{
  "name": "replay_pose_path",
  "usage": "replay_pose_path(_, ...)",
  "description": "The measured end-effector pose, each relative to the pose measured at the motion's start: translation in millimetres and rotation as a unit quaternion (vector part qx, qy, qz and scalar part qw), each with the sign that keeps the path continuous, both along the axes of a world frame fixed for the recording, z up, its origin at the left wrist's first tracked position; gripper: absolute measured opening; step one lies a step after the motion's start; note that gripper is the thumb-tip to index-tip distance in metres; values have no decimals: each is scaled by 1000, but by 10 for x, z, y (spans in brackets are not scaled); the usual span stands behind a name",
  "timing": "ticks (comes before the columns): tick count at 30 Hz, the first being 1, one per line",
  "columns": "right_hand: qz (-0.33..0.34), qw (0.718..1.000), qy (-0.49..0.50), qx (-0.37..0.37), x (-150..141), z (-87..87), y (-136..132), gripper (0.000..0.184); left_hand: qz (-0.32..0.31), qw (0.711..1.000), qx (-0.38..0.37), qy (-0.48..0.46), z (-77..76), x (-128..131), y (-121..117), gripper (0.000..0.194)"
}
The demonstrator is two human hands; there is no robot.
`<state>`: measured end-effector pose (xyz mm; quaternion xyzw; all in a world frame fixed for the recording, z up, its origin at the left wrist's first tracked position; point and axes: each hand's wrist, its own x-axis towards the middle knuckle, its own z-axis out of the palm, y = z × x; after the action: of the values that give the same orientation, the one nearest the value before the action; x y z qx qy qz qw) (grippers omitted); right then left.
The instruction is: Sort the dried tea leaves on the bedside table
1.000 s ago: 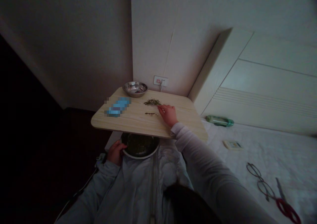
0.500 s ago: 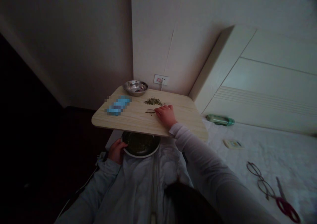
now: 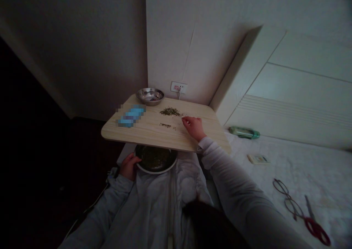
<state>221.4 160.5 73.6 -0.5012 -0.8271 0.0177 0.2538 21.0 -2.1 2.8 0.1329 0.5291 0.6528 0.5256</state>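
Closest to me, on the near side of the heap (image 3: 170, 112) and below the table edge, a dark bowl (image 3: 155, 172) sits at the person's lap, with dark greenish stuff inside too dim to make out. The left hand (image 3: 129, 166) grips its rim, thumb over the inner side.

Up on the wooden surface (image 3: 143, 135), just nearer than the heap, a thin row of bits (image 3: 166, 125) runs roughly left to right, with a few crumbs straying off its right end. The right hand (image 3: 194, 128) is just to the right of the heap, fingers bent with the tips close together; whether anything is pinched there, I can't tell.

The heap itself is a flat scatter of green-brown bits, its long axis lying left to right, thinning towards the right hand. I'd judge that only a little has been parted from it into the row, and most is left to go through.

Left of the heap lies a blurred blue thing (image 3: 131, 115); beyond and left, a steel bowl (image 3: 153, 102); behind it, a wall socket (image 3: 179, 87).
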Motion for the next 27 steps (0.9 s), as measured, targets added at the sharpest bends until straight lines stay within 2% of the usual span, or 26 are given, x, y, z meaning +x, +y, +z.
replay_pose_path(5, -35, 995, 67, -67, 219, -139, 124, 32, 0, 1000, 5, 11, -26, -15, 4, 10)
replay_pose_path(11, -43, 989, 98, -99, 224, -275, 120, 30, 5, 1000, 7, 18, -80, -28, 3, 11)
replay_pose_path(19, -8, 989, 100, -110, 147, -260, -23, 29, 6, 1000, -17, 10, -73, -28, 16, 13)
replay_pose_path(27, 20, 986, 113, -122, 102, -252, -101, 30, -1, 1000, -7, 14, -78, -37, 10, 12)
